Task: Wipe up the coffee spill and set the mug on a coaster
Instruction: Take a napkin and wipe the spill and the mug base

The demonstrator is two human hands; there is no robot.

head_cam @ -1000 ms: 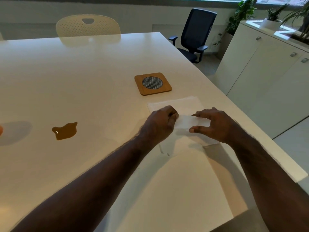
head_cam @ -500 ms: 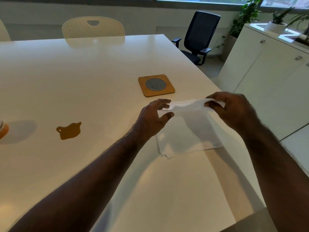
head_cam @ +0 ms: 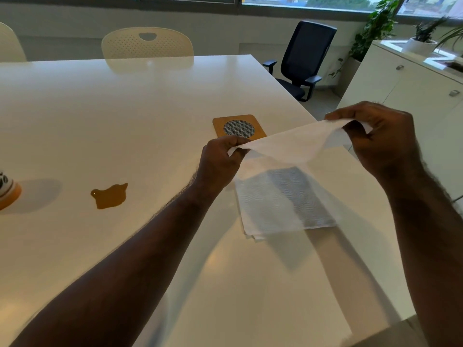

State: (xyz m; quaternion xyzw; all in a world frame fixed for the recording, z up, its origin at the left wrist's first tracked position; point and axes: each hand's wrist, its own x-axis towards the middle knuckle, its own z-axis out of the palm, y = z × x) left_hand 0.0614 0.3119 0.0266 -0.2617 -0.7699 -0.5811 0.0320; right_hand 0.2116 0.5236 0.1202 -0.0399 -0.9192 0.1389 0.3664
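The coffee spill [head_cam: 109, 195] lies unwiped on the white table [head_cam: 125, 108], with the mug [head_cam: 7, 190] at the far left edge and the wooden coaster [head_cam: 238, 127] well apart. A second ago both hands worked at the paper towel stack [head_cam: 280, 204]; now the left hand [head_cam: 220, 161] and right hand [head_cam: 380, 141] each pinch a corner of one paper towel sheet [head_cam: 288, 144], lifted clear. Wiping can likely start next.
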